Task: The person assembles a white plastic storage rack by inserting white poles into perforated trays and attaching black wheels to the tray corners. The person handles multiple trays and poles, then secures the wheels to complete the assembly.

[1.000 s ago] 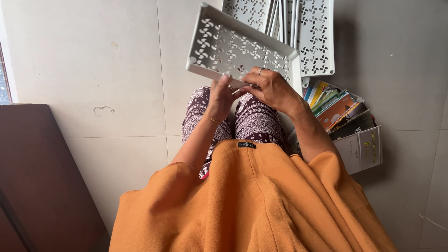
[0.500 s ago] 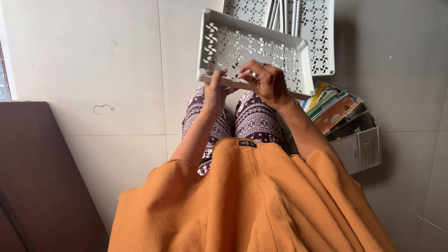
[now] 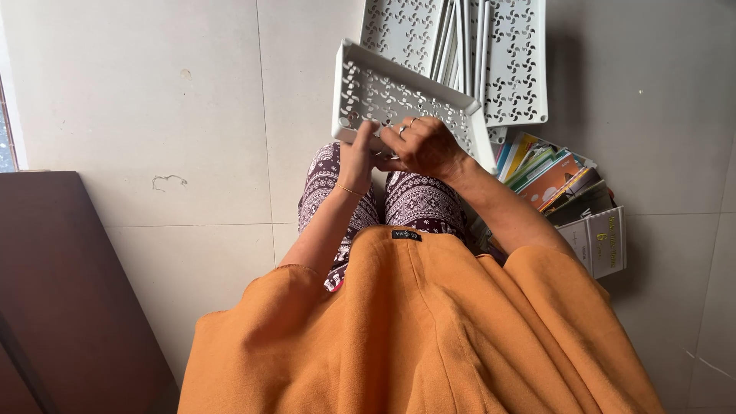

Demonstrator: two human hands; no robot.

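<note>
— What do we have in the head view?

— We see both hands gripping a white perforated plastic tray, held tilted above the lap. Our left hand is clenched on the tray's near edge towards its left corner, thumb up against the rim. Our right hand is closed over the same near edge just beside the left, fingers curled on the rim, with rings showing on two fingers.

— And where does the tray sit among the rest?

— It hangs over our patterned maroon trousers, clear of the tiled floor. Just behind it, lying flat on the floor, we see a second white perforated tray with several white rods resting across it. To the right of our right forearm lies a heap of books on the floor. An orange garment fills the lower part of the view, and a dark brown board stands at the left.
</note>
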